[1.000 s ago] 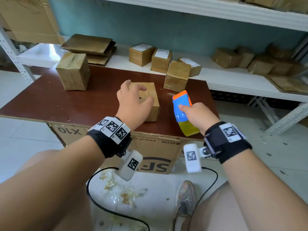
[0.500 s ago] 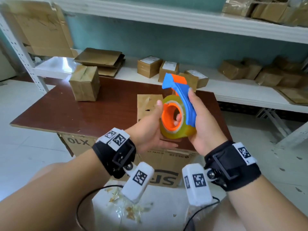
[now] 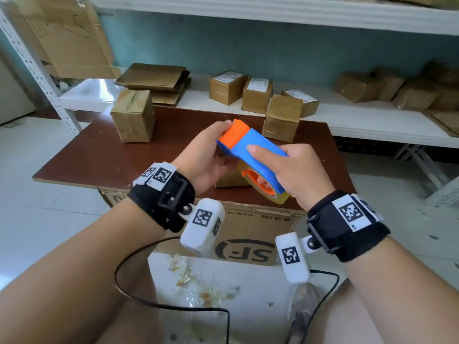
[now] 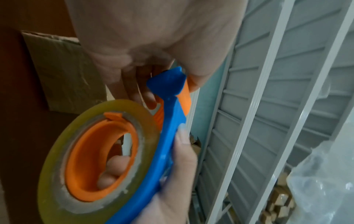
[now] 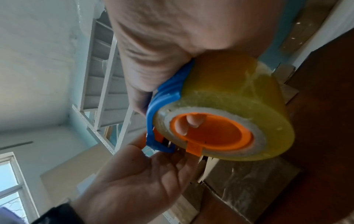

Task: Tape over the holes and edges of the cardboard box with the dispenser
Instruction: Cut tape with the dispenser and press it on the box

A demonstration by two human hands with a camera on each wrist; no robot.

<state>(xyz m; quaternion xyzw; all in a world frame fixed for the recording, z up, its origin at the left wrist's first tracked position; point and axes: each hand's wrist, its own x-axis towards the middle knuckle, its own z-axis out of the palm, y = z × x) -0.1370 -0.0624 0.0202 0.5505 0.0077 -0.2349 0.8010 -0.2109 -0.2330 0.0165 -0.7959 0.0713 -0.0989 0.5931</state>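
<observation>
Above the table's near edge [image 3: 104,178], both hands grip the dispenser [image 3: 258,150], cardboard box [image 3: 228,181] beneath.

Each forearm is bare and carries a black fabric wrist strap: left strap [image 3: 161,202] at centre left of the head view, right strap [image 3: 345,227] at lower right. Each strap bears white tags printed with black square fiducial codes and a black plastic buckle frame. A white rounded camera module hangs from each strap on a screwed hinge bracket: left module [image 3: 202,225], right module [image 3: 294,256]. Each module shows one fiducial code. A black cable [image 3: 139,297] loops below the modules. A shoe [image 3: 301,316] is visible at lower centre.
</observation>
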